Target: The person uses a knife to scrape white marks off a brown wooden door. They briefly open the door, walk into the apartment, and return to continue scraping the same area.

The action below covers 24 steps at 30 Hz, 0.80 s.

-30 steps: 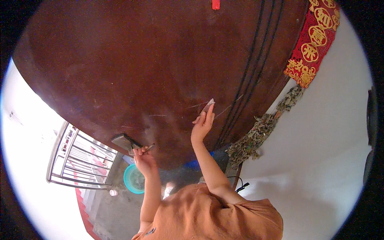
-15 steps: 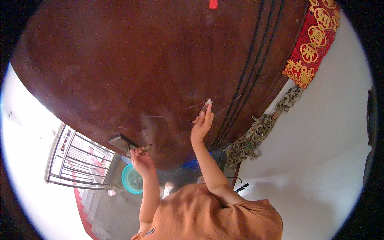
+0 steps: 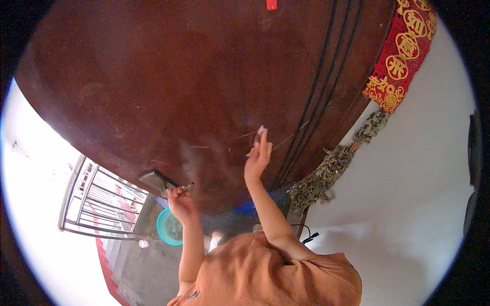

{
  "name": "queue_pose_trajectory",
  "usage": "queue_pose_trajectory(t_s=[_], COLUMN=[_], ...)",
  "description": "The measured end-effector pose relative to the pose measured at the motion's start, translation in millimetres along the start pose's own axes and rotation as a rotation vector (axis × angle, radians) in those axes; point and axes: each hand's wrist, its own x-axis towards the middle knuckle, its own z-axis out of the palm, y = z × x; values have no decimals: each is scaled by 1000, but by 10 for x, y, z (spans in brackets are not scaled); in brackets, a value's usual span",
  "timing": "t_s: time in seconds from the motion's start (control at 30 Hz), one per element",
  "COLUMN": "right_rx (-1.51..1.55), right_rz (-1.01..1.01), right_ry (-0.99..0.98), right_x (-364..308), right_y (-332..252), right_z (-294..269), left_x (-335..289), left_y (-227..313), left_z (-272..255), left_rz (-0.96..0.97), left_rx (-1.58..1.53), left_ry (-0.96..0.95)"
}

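Observation:
In front of me stands a dark reddish-brown door panel [image 3: 204, 76] with thin pale scratch lines low on it. My right hand [image 3: 259, 159] grips a small flat scraper [image 3: 259, 133] with the index finger stretched along it. Whitish stuff shows at its tip, which lies at the panel beside the scratch lines. Lower left, my left hand [image 3: 180, 202] is closed around the handle of a wide grey scraper [image 3: 155, 179], its blade pointing left and its handle end sticking out to the right. The fingers partly hide both tools.
A turquoise basin [image 3: 162, 232] stands on the grey floor below my left hand, near a metal railing [image 3: 102, 204] and steps. On the right, a dried plant bundle [image 3: 321, 176] hangs under a red and gold banner [image 3: 393, 74] by the white wall [image 3: 398, 194].
My right hand's scraper tip has shifted slightly left and tilted against the panel. My left hand holds the wide scraper in almost the same place.

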Motion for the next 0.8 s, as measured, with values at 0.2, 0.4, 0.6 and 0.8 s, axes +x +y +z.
queue_pose_trajectory(t_s=[0.2, 0.4, 0.6, 0.8], right_rx=[68, 70, 67, 33], right_rz=[92, 81, 118, 106], right_ry=[26, 91, 147, 104], right_x=[96, 168, 209, 212], right_y=[-149, -155, -192, -191], right_z=[-45, -36, -30, -79], left_x=[0, -9, -6, -15], left_y=[-27, -22, 19, 22], left_z=[-38, -37, -73, -55], left_rz=[16, 36, 11, 25], left_rx=[-16, -13, 14, -16], left_ry=[-18, 13, -14, -12])
